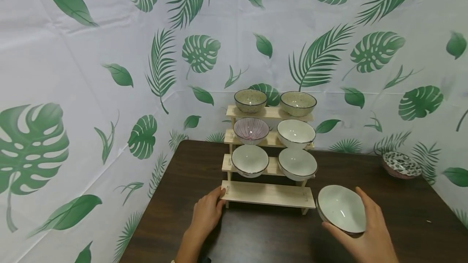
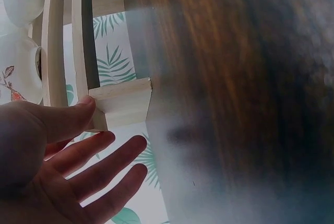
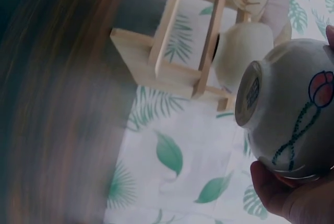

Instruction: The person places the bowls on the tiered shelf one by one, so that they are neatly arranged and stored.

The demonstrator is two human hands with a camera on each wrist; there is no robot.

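A white bowl [image 1: 341, 209] with a dark rim is held by my right hand [image 1: 374, 230], thumb on the near side and fingers on the far side. It is tilted, beside the right end of a stepped wooden stand [image 1: 268, 194]. In the right wrist view this bowl [image 3: 284, 104] shows a red flower with a green stem and its foot ring. At the stand's left, my left hand [image 1: 206, 212] pinches the end of the lowest shelf. The left wrist view has the thumb on the shelf [image 2: 83, 51], the other fingers spread out.
Two speckled bowls [image 1: 250, 101] stand on the top shelf. Below are a purple-striped bowl [image 1: 251, 130] and several white bowls [image 1: 250, 160]. A black-and-white patterned bowl [image 1: 401, 164] sits at the dark table's [image 1: 409, 218] back right. Behind hangs a leaf-print cloth [image 1: 234, 19].
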